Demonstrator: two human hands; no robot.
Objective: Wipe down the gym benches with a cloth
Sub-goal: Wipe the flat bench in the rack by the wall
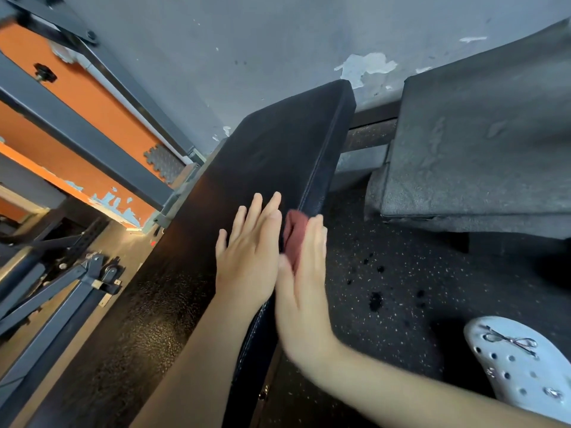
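While right hand presses maroon cloth flat-fingered on bench side, left hand lies flat alongside that grip: apply even pressure.

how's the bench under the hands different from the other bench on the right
The near bench is black and slightly shiny; the right bench looks grey, dull and wrinkled. The near bench has the left hand flat on top and the right hand pressing a red cloth to its side; the right bench is untouched. Both are padded.
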